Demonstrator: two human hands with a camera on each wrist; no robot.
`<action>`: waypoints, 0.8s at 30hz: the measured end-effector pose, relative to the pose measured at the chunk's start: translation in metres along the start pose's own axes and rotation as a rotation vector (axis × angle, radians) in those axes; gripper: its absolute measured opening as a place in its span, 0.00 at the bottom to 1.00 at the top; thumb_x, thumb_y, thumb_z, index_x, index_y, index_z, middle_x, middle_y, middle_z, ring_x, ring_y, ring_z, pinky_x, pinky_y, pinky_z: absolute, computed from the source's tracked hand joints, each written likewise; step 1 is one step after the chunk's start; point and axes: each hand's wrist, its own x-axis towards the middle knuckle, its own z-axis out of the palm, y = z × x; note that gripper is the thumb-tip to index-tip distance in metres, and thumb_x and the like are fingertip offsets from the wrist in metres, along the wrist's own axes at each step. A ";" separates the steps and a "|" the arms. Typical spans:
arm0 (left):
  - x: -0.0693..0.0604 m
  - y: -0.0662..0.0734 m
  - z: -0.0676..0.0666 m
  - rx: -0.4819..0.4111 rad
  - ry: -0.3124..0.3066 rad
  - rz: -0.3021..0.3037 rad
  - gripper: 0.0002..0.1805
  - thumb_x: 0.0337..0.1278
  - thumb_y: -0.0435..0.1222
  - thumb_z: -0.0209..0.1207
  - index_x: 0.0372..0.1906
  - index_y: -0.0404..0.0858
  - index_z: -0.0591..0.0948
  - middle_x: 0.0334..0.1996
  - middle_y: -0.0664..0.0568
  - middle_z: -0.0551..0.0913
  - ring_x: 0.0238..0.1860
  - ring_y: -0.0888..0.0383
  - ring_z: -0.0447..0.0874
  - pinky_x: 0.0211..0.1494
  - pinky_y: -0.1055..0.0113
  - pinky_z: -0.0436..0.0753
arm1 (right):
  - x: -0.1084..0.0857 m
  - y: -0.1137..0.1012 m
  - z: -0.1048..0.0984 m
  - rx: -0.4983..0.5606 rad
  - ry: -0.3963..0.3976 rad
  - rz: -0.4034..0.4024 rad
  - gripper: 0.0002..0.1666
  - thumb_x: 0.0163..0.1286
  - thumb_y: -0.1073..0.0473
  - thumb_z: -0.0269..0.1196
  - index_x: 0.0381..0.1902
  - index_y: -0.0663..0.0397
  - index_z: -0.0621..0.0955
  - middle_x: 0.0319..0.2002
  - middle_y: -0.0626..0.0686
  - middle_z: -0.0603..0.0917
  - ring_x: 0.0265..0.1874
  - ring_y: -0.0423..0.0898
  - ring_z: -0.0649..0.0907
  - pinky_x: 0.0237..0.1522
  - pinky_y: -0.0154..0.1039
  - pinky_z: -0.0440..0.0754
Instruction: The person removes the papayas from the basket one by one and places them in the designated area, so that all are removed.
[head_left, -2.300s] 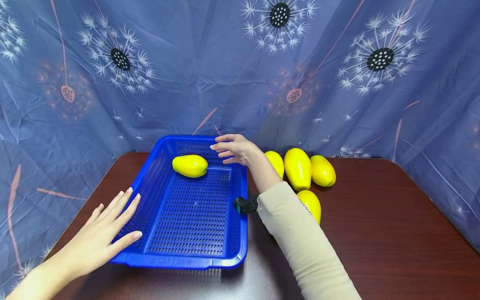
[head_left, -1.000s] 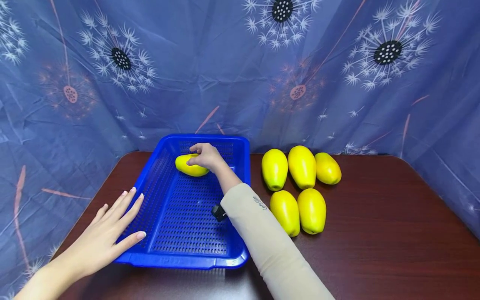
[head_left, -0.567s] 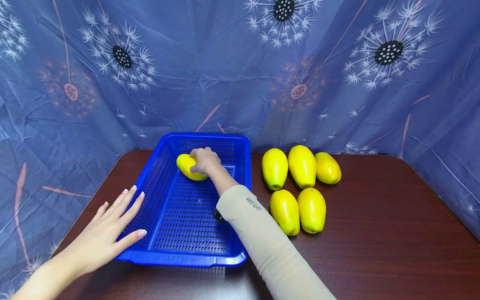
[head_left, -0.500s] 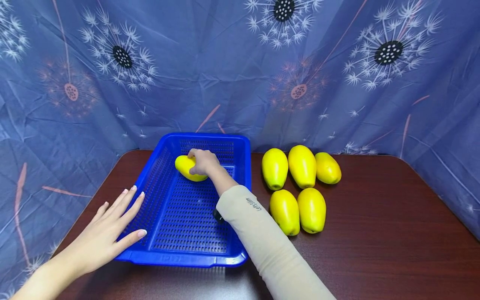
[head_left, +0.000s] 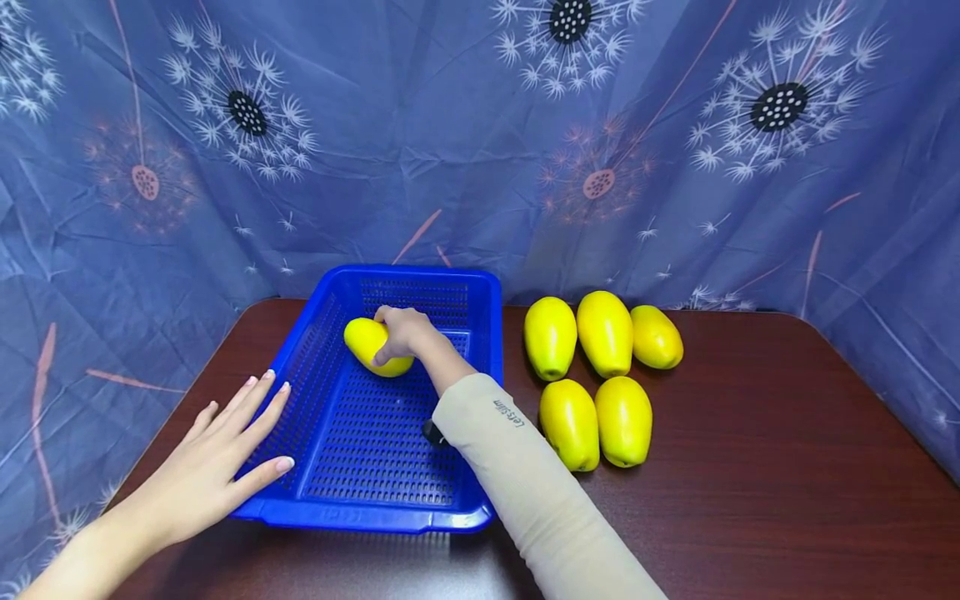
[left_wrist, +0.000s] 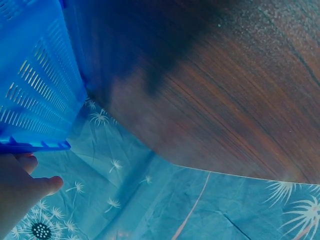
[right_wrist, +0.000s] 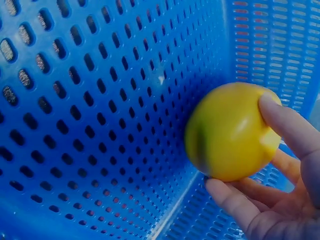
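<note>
Inside the blue basket, a yellow papaya lies slantwise towards the back left. My right hand grips it from the right. The right wrist view shows the thumb on one side of the papaya and fingers of the right hand curled round the other, close to the perforated basket wall. On the basket's left rim rests my left hand, its fingers straight and spread. Only part of the left hand shows in the left wrist view, against the rim.
Several more yellow papayas stand in two rows on the brown table, right of the basket. Behind the table hangs a blue curtain with a dandelion print. The right forearm in a beige sleeve crosses the basket's right rim.
My right hand has come from the basket's back right corner onto the papaya and gripped it. The papaya has turned slantwise and shifted slightly towards me. My left hand stays on the rim.
</note>
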 end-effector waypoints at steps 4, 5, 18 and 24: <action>0.000 0.001 0.001 -0.004 0.007 0.003 0.42 0.60 0.49 0.55 0.74 0.43 0.50 0.73 0.44 0.46 0.73 0.55 0.30 0.68 0.43 0.31 | -0.002 0.001 0.000 0.059 -0.021 0.008 0.39 0.54 0.48 0.70 0.64 0.44 0.69 0.59 0.53 0.73 0.51 0.50 0.75 0.44 0.38 0.77; 0.000 0.000 0.001 -0.004 0.007 0.004 0.42 0.60 0.49 0.55 0.74 0.43 0.50 0.73 0.44 0.46 0.73 0.55 0.30 0.68 0.43 0.31 | -0.002 0.002 0.000 0.097 -0.032 0.012 0.40 0.54 0.49 0.71 0.64 0.45 0.69 0.60 0.54 0.72 0.49 0.50 0.75 0.43 0.39 0.79; 0.001 -0.001 0.001 -0.002 0.003 0.001 0.42 0.61 0.49 0.55 0.74 0.43 0.50 0.73 0.45 0.45 0.73 0.54 0.30 0.67 0.42 0.31 | -0.009 0.001 -0.006 0.650 -0.109 0.070 0.42 0.55 0.57 0.71 0.65 0.51 0.66 0.63 0.58 0.65 0.45 0.52 0.78 0.46 0.47 0.79; 0.001 -0.001 0.000 -0.004 0.000 0.000 0.42 0.61 0.49 0.55 0.74 0.43 0.49 0.73 0.44 0.45 0.73 0.54 0.30 0.67 0.42 0.30 | -0.012 -0.003 -0.013 0.838 -0.130 0.064 0.40 0.56 0.56 0.69 0.65 0.51 0.66 0.55 0.57 0.71 0.42 0.54 0.81 0.48 0.49 0.78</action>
